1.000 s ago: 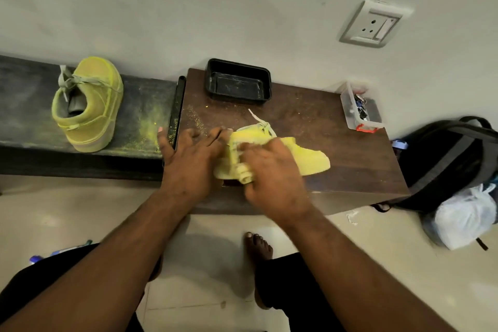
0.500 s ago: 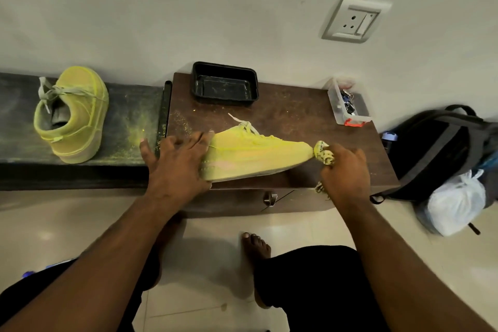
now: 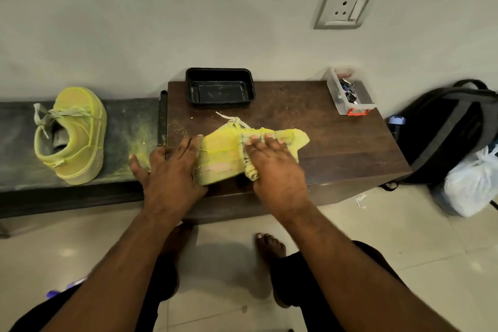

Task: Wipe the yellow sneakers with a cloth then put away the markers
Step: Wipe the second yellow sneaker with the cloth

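Sneaker (image 3: 223,153): yellow, lying on its side on the brown bench (image 3: 336,143), toe to the right, laces trailing toward the wall.

Left hand (image 3: 169,167): laid flat against the sneaker's heel end, fingers (image 3: 188,147) straight and close together, thumb splayed out to the left.

Right hand (image 3: 272,167): palm down on the middle of the sneaker, fingers (image 3: 262,143) straight and slightly spread, pressing a cloth onto it.

Cloth (image 3: 249,167): yellow-stained, bunched under the right palm, a rolled edge showing at the hand's left side.

Second sneaker (image 3: 72,135): yellow, standing on the dark bench (image 3: 129,121) to the left, well apart from the hands; yellow dust on the surface beside it.

Tray (image 3: 219,87): black, at the back of the brown bench against the wall.

Clear box (image 3: 347,94): red latch, back right corner of the brown bench, small dark items inside that I cannot make out.

Backpack (image 3: 444,129): black, on the floor to the right, a white plastic bag (image 3: 471,186) leaning against it.

Socket (image 3: 346,5): on the wall above.
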The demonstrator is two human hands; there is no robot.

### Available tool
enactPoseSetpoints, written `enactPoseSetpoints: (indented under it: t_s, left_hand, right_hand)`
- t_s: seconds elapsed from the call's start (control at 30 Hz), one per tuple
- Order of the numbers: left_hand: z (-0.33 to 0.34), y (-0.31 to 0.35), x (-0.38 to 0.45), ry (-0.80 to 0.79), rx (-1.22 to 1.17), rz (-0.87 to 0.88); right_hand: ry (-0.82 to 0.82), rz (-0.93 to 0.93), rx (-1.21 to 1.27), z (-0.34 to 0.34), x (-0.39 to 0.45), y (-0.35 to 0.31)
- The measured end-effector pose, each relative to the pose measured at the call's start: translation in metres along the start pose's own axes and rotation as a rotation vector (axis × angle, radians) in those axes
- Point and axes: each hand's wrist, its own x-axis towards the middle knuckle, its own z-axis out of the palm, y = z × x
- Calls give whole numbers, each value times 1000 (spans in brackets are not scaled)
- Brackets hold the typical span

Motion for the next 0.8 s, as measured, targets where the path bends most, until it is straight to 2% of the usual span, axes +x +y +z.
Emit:
enactPoseSetpoints:
  t_s: [0.07, 0.2, 0.27, 0.33, 0.4, 0.5, 0.57, 0.63, 0.8]
  left_hand:
    - [-2, 2, 0, 10, -11, 8]
    - [-3, 7, -2, 31, 6, 50]
    - [-1, 7, -4, 46, 10, 65]
    - [0, 7, -4, 48, 2, 65]
    - [0, 9, -4, 61, 0, 80]
    - [4, 9, -4, 94, 3, 94]
    - [9, 6, -5, 115, 27, 81]
    - [10, 3, -6, 109, 37, 66]
    - [6, 3, -3, 80, 2, 66]
  right_hand:
    - [40, 138, 21, -13, 3, 17]
    - [146, 543, 205, -27, 2, 59]
    - [222, 610, 201, -29, -1, 69]
    - [326, 570, 227, -28, -4, 62]
    - [364, 406, 251, -24, -8, 34]
    - [228, 0, 68, 0, -13, -18]
    - [79, -112, -37, 18, -13, -36]
    - [5, -92, -76, 22, -10, -33]
    - [54, 152, 10, -5, -2, 11]
